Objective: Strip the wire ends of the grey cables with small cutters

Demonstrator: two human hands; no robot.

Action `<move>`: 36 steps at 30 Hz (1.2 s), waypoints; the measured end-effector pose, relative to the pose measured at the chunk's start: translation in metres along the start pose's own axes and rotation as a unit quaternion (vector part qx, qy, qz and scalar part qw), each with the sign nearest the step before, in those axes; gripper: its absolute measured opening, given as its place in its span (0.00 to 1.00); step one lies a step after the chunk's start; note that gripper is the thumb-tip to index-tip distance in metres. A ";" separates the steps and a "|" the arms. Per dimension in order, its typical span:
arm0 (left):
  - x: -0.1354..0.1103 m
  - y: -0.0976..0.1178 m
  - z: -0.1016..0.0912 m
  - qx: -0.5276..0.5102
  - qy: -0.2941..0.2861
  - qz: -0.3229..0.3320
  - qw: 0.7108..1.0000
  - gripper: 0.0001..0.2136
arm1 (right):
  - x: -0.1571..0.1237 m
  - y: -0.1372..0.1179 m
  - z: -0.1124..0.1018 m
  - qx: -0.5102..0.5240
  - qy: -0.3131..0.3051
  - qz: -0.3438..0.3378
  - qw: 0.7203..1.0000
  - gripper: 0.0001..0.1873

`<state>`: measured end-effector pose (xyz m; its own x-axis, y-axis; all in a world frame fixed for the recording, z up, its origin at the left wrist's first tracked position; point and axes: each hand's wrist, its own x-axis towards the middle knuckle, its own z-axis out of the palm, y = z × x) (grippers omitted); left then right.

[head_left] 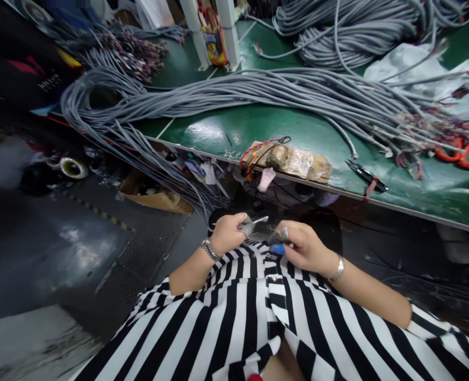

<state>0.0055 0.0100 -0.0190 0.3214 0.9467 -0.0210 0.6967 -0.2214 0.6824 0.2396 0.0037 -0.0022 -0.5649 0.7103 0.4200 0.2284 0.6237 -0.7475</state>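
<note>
My left hand [228,234] is closed in a pinch around a grey cable [249,226], whose pale stripped end points toward my right hand. Grey tape wraps the thumb and fingertip there. Just to the right, my right hand [308,247] is closed too, with tape on its fingers. Something blue [277,248] shows at its fingertips, beside a dark blurred shape; I cannot make out what is held. Both hands are in front of my striped shirt [234,301], below the bench edge.
A long bundle of grey cables [234,95] lies across the green bench [226,132] and hangs off its left side. Near the front edge are a taped wooden block [298,161], pliers [365,174] and orange-handled scissors [467,154]. A cardboard box [155,196] stands below.
</note>
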 end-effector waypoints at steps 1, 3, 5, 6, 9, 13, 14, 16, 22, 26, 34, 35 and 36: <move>0.001 -0.003 0.001 -0.039 -0.002 -0.007 0.999 0.05 | 0.001 0.002 -0.002 -0.008 0.042 0.038 0.998 0.07; 0.002 -0.007 0.002 -0.121 -0.006 -0.005 0.993 0.06 | 0.003 0.009 -0.006 -0.024 0.133 0.138 0.981 0.08; 0.003 -0.007 0.002 -0.157 -0.004 0.003 0.988 0.09 | 0.005 0.016 -0.009 0.007 0.162 0.211 0.964 0.09; 0.003 -0.005 0.001 -0.161 -0.010 0.007 0.987 0.09 | 0.007 0.018 -0.009 0.040 0.153 0.231 0.960 0.10; 0.004 0.004 0.001 -0.156 -0.044 0.021 0.987 0.12 | 0.011 0.019 -0.005 0.139 0.114 0.260 0.949 0.13; 0.005 0.012 0.005 -0.216 -0.101 0.002 0.971 0.13 | 0.015 0.015 -0.002 0.144 0.079 0.269 0.949 0.13; 0.006 0.012 0.005 -0.251 -0.130 -0.017 0.959 0.14 | 0.015 0.014 -0.002 0.133 0.067 0.262 0.954 0.13; 0.006 0.010 0.006 -0.320 -0.200 -0.066 0.924 0.17 | 0.013 0.013 -0.003 0.106 0.043 0.232 0.966 0.10; 0.006 0.008 0.006 -0.285 -0.188 -0.099 0.934 0.12 | -0.002 0.014 -0.010 -0.110 0.013 0.192 0.975 0.09; 0.002 0.012 0.004 -0.041 -0.014 0.057 0.997 0.07 | -0.010 0.009 -0.023 -0.252 -0.007 0.179 0.951 0.15; -0.002 0.023 0.003 0.211 0.138 0.241 0.937 0.06 | -0.011 -0.008 -0.035 -0.384 0.004 0.115 0.916 0.12; -0.002 0.024 0.002 0.213 0.143 0.246 0.935 0.05 | -0.012 -0.008 -0.035 -0.388 0.003 0.114 0.914 0.12; -0.002 0.025 0.002 0.214 0.146 0.248 0.934 0.05 | -0.012 -0.008 -0.035 -0.391 0.001 0.112 0.914 0.12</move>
<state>0.0234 0.0026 -0.0038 0.5280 0.7124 0.4623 0.7208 -0.6638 0.1997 0.2717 0.0016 0.0169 -0.4323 0.8493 0.3031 0.8353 0.5038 -0.2202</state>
